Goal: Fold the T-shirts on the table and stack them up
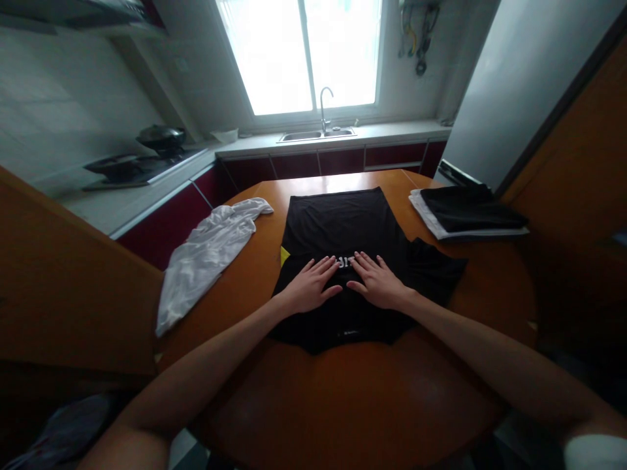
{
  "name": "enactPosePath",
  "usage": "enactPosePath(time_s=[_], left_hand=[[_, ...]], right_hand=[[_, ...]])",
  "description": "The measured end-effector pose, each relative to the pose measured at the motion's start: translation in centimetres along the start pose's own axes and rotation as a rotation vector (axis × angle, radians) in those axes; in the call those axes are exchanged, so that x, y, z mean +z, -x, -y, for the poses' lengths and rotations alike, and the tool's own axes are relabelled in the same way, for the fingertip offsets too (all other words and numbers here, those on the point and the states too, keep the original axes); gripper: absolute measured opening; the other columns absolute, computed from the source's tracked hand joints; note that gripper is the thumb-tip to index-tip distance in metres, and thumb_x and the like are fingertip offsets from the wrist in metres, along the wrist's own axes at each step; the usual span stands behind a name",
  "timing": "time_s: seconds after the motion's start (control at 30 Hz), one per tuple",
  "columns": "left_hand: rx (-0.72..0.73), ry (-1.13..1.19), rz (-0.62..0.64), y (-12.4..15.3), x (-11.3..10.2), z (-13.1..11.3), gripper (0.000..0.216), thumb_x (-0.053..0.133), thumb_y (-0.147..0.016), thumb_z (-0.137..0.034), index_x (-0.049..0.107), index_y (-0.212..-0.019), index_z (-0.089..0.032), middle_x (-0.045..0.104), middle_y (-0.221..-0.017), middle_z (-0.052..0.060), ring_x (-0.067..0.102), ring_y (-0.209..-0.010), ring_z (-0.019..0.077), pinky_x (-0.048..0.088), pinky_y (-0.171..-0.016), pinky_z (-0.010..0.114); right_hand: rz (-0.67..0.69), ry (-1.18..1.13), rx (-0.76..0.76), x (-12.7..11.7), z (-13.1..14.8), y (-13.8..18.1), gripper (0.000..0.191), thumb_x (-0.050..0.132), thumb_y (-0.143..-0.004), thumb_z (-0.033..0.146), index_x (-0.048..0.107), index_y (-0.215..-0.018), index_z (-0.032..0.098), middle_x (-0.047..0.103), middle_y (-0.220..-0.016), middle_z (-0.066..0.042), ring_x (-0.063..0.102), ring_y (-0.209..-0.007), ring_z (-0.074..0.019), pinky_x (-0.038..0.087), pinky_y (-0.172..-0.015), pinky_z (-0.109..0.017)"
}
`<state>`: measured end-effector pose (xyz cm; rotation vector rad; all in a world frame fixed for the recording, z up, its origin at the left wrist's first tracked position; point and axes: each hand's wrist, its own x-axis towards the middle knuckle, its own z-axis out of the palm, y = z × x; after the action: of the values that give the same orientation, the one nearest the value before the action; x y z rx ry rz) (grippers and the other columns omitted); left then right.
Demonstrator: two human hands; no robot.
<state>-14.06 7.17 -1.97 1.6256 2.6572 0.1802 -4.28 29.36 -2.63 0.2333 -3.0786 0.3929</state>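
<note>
A black T-shirt [343, 225] with white lettering lies spread on a round orange-brown table [353, 391]. One sleeve sticks out to its right. My left hand [313, 284] and my right hand [377, 281] both rest flat on the shirt's middle, side by side, fingers stretched out and pointing away from me. Neither hand holds anything. A small yellow patch shows at the shirt's left edge.
A crumpled white garment [210, 251] hangs over the table's left edge. A stack of folded black and white clothes [465, 212] lies at the table's far right. Beyond are a counter with a sink [316, 135], a stove with a pan [161, 138], and a fridge [509, 85] on the right.
</note>
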Motion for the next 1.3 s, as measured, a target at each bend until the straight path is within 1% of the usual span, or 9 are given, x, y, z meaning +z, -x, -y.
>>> enactPosePath(time_s=[0.17,0.33,0.47,0.57,0.73,0.9,1.03,1.2,1.3], left_hand=[[-0.009,0.009,-0.034,-0.22,-0.32,-0.12,0.068,0.034,-0.102,-0.064,0.039,-0.156,-0.022,0.033,-0.164,0.011,0.031,-0.151,0.0256,0.022,-0.123,0.048],[-0.044,-0.003,-0.089,-0.12,0.03,-0.06,0.067,0.035,-0.103,-0.062,0.038,-0.156,-0.021,0.025,-0.167,0.010,0.023,-0.154,0.0266,0.022,-0.124,0.048],[-0.070,-0.014,-0.040,-0.03,0.43,0.45,0.071,0.033,-0.103,-0.063,0.034,-0.158,-0.019,0.027,-0.165,0.012,0.022,-0.154,0.0271,0.020,-0.124,0.052],[-0.066,-0.014,-0.057,0.05,0.55,0.67,0.072,0.032,-0.103,-0.063,0.032,-0.159,-0.019,0.024,-0.166,0.013,0.019,-0.155,0.0272,0.019,-0.124,0.052],[-0.056,-0.004,-0.052,0.17,0.48,0.56,0.073,0.031,-0.102,-0.064,0.032,-0.159,-0.018,0.027,-0.165,0.015,0.020,-0.155,0.0282,0.018,-0.124,0.054],[-0.025,0.019,-0.032,0.26,0.13,0.21,0.070,0.030,-0.103,-0.064,0.031,-0.159,-0.022,0.028,-0.165,0.011,0.020,-0.155,0.0281,0.018,-0.123,0.054],[-0.012,0.023,-0.014,0.38,-0.25,-0.05,0.067,0.032,-0.103,-0.062,0.032,-0.159,-0.025,0.027,-0.166,0.009,0.019,-0.155,0.0284,0.017,-0.123,0.055],[0.019,0.019,0.007,0.52,-0.33,-0.11,0.066,0.031,-0.104,-0.061,0.029,-0.160,-0.027,0.023,-0.167,0.007,0.016,-0.156,0.0278,0.015,-0.124,0.057],[0.032,0.022,0.021,0.58,-0.40,-0.13,0.066,0.033,-0.104,-0.061,0.028,-0.160,-0.028,0.022,-0.167,0.007,0.015,-0.156,0.0278,0.014,-0.123,0.058]], right_hand=[[-0.014,-0.003,-0.005,0.08,-0.01,-0.05,0.076,0.021,-0.102,0.064,0.033,-0.159,0.014,0.022,-0.166,-0.015,0.016,-0.155,-0.0280,0.014,-0.123,-0.057],[-0.055,-0.032,-0.003,0.16,-0.26,-0.19,0.073,0.023,-0.103,0.061,0.034,-0.158,0.014,0.025,-0.165,-0.015,0.019,-0.155,-0.0276,0.017,-0.123,-0.056],[-0.072,-0.032,-0.003,0.00,-0.45,-0.12,0.070,0.026,-0.104,0.058,0.036,-0.157,0.015,0.027,-0.165,-0.014,0.020,-0.154,-0.0272,0.018,-0.123,-0.056],[-0.045,-0.026,0.006,-0.06,-0.48,-0.04,0.069,0.027,-0.104,0.057,0.036,-0.157,0.014,0.028,-0.165,-0.015,0.021,-0.154,-0.0276,0.018,-0.123,-0.056],[-0.056,-0.036,-0.002,-0.04,-0.35,0.01,0.071,0.028,-0.103,0.059,0.033,-0.159,0.015,0.025,-0.165,-0.014,0.018,-0.155,-0.0276,0.017,-0.123,-0.056],[-0.036,-0.036,-0.011,-0.29,-0.15,0.26,0.074,0.026,-0.103,0.062,0.029,-0.160,0.015,0.021,-0.166,-0.015,0.017,-0.155,-0.0277,0.016,-0.123,-0.056],[0.002,-0.037,-0.077,-0.45,-0.11,0.48,0.074,0.026,-0.102,0.063,0.030,-0.160,0.018,0.021,-0.166,-0.013,0.015,-0.155,-0.0285,0.015,-0.122,-0.059],[0.024,-0.042,-0.108,-0.36,-0.13,0.63,0.077,0.027,-0.101,0.066,0.024,-0.161,0.018,0.016,-0.167,-0.013,0.011,-0.156,-0.0280,0.013,-0.123,-0.060],[0.043,-0.045,-0.146,-0.33,-0.12,0.80,0.078,0.028,-0.101,0.067,0.026,-0.161,0.018,0.018,-0.167,-0.013,0.011,-0.156,-0.0279,0.010,-0.123,-0.060]])
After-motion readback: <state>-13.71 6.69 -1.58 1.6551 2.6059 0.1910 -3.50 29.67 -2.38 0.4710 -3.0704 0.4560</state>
